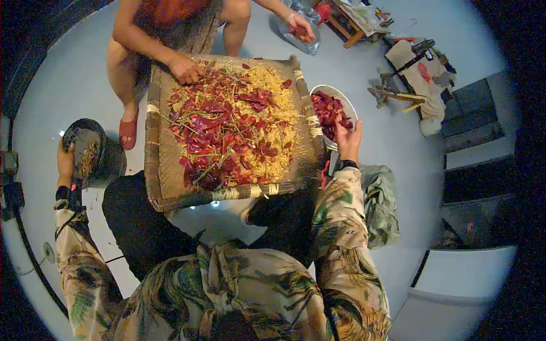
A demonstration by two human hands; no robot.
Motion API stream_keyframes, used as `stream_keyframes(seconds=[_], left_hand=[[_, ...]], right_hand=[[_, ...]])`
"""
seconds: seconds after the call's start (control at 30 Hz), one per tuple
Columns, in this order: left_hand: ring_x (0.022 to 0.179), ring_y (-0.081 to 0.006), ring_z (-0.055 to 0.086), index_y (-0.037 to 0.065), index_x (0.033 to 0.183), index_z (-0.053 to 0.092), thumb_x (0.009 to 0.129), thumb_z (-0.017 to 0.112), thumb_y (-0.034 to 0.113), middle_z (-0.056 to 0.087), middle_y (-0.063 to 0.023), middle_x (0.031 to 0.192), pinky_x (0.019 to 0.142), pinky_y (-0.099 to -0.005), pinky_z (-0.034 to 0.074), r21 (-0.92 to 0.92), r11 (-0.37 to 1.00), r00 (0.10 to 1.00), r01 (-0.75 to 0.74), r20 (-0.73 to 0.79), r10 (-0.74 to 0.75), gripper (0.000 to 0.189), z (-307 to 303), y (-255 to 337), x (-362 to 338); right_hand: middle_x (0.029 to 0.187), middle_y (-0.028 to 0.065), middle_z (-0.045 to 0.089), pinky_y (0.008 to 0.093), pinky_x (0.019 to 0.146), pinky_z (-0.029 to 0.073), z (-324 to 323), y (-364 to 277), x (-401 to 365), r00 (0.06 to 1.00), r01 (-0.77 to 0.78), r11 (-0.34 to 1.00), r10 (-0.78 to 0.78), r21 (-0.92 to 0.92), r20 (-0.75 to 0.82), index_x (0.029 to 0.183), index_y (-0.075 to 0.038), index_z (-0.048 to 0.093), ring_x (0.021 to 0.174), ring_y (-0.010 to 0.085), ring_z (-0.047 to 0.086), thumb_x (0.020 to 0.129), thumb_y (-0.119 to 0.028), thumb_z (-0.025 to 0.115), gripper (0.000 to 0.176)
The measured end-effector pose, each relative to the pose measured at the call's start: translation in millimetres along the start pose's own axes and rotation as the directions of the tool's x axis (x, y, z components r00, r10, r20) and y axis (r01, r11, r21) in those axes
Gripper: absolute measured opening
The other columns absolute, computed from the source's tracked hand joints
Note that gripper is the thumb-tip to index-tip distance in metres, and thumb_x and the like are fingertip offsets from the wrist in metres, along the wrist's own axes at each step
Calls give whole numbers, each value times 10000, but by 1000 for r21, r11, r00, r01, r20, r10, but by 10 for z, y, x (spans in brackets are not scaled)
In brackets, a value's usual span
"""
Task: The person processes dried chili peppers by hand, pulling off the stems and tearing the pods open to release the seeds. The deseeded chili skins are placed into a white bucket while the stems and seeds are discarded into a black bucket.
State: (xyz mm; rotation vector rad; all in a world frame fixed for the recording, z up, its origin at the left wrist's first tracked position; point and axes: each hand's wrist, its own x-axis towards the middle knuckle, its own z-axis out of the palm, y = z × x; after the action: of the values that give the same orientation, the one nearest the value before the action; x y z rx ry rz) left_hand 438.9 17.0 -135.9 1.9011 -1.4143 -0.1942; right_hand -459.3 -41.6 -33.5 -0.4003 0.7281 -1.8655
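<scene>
My left hand (65,163) grips the left side of a dark bucket (114,162), which has dry stems and scraps inside. My right hand (348,140) is at the near edge of a white bucket (351,102) filled with dried red chilies (329,109). Its fingers and thumb are spread, with dark red chili pieces right by the fingertips. Between my arms a square woven tray (165,176) bears torn red chilies (213,122), green-brown stems and many yellow seeds (273,136).
Across the tray squats another person, one hand (186,69) among the chilies and the other hand (301,27) by a clear plastic bag (310,45). A green-grey cloth bag (381,207) lies right of my arm. Wooden stools (401,94) with cloth stand at the back right.
</scene>
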Motion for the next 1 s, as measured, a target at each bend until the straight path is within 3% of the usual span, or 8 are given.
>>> stream_keyframes(seconds=[0.07, 0.37, 0.57, 0.67, 0.77, 0.87, 0.9, 1.0], left_hand=[[1099, -335, 506, -24, 1215, 469, 906, 445, 257, 542, -195, 1183, 949, -355, 377, 3, 997, 997, 79, -16, -79, 419, -4, -190, 84], [1002, -261, 572, -43, 1149, 523, 866, 537, 180, 598, -151, 1101, 875, -332, 432, -100, 984, 989, 145, -13, -147, 361, -82, 248, 2], [938, -166, 593, -29, 1094, 559, 853, 583, 179, 616, -93, 1039, 824, -254, 454, -455, 860, 962, 231, 236, -134, 319, 111, 2106, -133], [897, -147, 597, -1, 1091, 547, 880, 548, 188, 629, -87, 1025, 779, -231, 457, -654, 745, 957, 132, 280, 77, 284, 333, 3110, -433], [923, -162, 599, -2, 1092, 538, 881, 548, 155, 638, -112, 997, 812, -260, 456, -747, 628, 909, 217, 389, 150, 264, 388, 4020, -804], [888, -167, 601, -22, 1029, 548, 866, 545, 109, 626, -111, 927, 820, -270, 464, -836, 433, 832, 336, 479, 279, 209, 839, 4357, -1009], [862, -159, 600, -26, 1015, 551, 859, 545, 95, 625, -109, 909, 803, -266, 470, -832, 372, 815, 411, 518, 259, 198, 942, 4388, -1047], [848, -151, 598, -26, 1012, 554, 854, 543, 82, 622, -98, 909, 791, -262, 472, -792, 428, 788, 436, 565, 245, 192, 1294, 4298, -1180]], right_hand=[[1234, 235, 437, 400, 932, 463, -194, -30, 25, 999, 48, 969, -51, -241, -8, 1223, 113, 358, 1106, 341, 479, 947, -298, 419, 499], [1135, 175, 541, 351, 840, 495, 255, 426, -105, 998, -56, 887, 55, -458, -14, 1144, 34, 486, 1002, 287, 556, 877, -162, 547, 336], [863, 116, 641, 332, 738, 480, 700, 1361, -61, 915, 317, 255, 173, -914, 366, 957, -1, 623, 788, 239, 606, 836, -203, 587, 238], [814, 183, 627, 411, 761, 468, 953, 1899, -137, 641, 753, -33, 262, -657, 721, 912, -35, 642, 805, 323, 597, 772, -169, 584, 202], [766, 147, 596, 388, 750, 459, 1075, 2204, -127, 440, 878, -347, 309, -331, 843, 895, 1, 625, 763, 329, 573, 781, -124, 580, 176], [705, 158, 561, 430, 740, 454, 801, 2420, 28, 406, 885, -356, 278, -300, 871, 854, -2, 619, 742, 396, 538, 754, -114, 577, 156], [743, 154, 592, 411, 740, 463, 965, 2298, -138, 542, 829, -343, 305, -441, 783, 881, -9, 628, 754, 365, 565, 759, -127, 597, 173], [799, 134, 625, 369, 738, 469, 1206, 2063, -476, 702, 695, 43, 175, -718, 690, 894, -11, 633, 777, 300, 596, 771, -144, 626, 182]])
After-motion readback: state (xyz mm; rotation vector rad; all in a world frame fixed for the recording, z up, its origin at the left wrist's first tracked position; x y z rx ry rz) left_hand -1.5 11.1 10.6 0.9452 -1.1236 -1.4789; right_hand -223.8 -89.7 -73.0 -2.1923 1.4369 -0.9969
